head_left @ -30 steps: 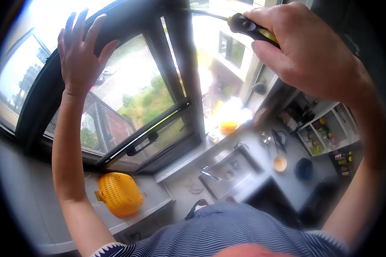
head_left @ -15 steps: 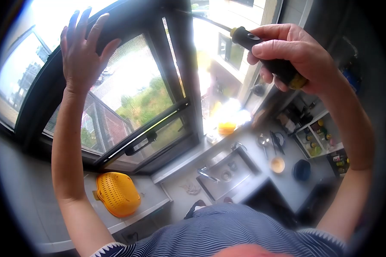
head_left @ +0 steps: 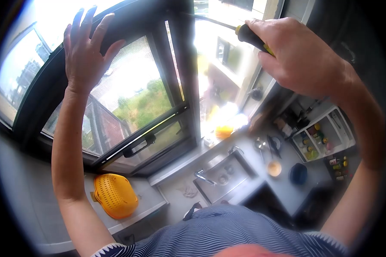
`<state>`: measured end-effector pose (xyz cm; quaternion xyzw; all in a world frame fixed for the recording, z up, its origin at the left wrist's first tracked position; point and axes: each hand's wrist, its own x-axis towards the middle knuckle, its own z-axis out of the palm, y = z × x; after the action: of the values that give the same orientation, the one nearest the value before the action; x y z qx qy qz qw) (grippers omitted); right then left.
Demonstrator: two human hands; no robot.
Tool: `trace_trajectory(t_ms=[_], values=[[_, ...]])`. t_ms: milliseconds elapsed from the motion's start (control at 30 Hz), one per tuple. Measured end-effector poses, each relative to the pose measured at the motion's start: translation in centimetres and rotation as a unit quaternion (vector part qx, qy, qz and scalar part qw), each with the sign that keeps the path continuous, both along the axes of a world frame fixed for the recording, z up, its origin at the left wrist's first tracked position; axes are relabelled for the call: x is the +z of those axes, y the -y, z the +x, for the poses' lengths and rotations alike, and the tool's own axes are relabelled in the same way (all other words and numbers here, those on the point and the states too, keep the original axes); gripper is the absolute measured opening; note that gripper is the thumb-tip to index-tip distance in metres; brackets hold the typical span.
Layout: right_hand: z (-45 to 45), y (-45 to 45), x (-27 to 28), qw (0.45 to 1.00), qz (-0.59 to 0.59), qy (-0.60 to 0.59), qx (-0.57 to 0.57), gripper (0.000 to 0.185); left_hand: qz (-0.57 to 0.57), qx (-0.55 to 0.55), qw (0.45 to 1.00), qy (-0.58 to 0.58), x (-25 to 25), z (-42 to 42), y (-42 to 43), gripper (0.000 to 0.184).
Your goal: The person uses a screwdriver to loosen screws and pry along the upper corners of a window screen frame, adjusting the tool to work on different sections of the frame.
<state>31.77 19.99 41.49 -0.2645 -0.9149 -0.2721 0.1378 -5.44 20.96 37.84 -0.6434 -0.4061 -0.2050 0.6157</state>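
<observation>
My left hand [head_left: 85,51] is spread against the upper part of the dark window frame [head_left: 137,19], its fingers apart and holding nothing. In my right hand [head_left: 302,58] is a screwdriver [head_left: 252,37] with a black and yellow handle, fingers wrapped round the grip. Its thin shaft points left toward the upper corner of the window frame. The tip is lost against the dark frame, so I cannot tell whether it touches a screw. Mesh fills the window sash [head_left: 146,92], and a latch handle [head_left: 138,146] sits on its lower rail.
A yellow colander [head_left: 116,196] lies on the left counter [head_left: 70,214]. Below me are a steel sink [head_left: 210,192] with a faucet [head_left: 203,176], a dark blue container [head_left: 298,172] and a small round wooden-coloured bowl [head_left: 274,168]. At right stands a white shelf [head_left: 302,150] with bottles.
My right hand has rolled over, so its back now faces me and covers more of the screwdriver handle. The left hand stays at the frame, shifted only slightly right in view.
</observation>
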Motion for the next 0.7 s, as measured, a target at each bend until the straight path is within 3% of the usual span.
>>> trace_trajectory(t_ms=[67,100,133,167,267,400,600,700], values=[[0.1,-0.1,0.0,0.996,-0.081,-0.013,-0.026,0.037,0.0,0.002,1.0,0.0,0.0,0.1,0.0,0.058],[-0.4,0.3,0.8,0.966,-0.239,-0.063,-0.073,0.037,-0.001,0.005,1.0,0.0,0.0,0.0,0.2,0.058],[-0.7,0.6,1.2,0.906,-0.39,-0.111,-0.119,0.037,0.0,0.009,1.0,-0.001,-0.1,-0.1,0.2,0.058],[-0.1,-0.1,0.3,0.834,-0.499,-0.228,-0.066,0.036,0.001,0.014,1.0,-0.003,-0.1,-0.1,0.1,0.058],[0.8,-1.2,-1.6,0.682,-0.647,-0.342,0.022,0.037,0.002,0.011,1.0,-0.004,-0.1,-0.1,0.0,0.057],[0.9,-1.3,-3.6,0.557,-0.717,-0.402,0.117,0.026,-0.01,0.018,1.0,0.013,-0.1,-0.1,0.1,0.057],[0.8,-1.2,-3.4,0.543,-0.711,-0.44,0.077,0.023,-0.023,0.06,0.997,0.041,-0.6,1.4,0.4,0.06],[1.1,-1.9,-2.7,0.529,-0.727,-0.43,0.075,0.027,-0.181,-0.111,0.974,0.083,-2.5,12.0,0.2,0.07]])
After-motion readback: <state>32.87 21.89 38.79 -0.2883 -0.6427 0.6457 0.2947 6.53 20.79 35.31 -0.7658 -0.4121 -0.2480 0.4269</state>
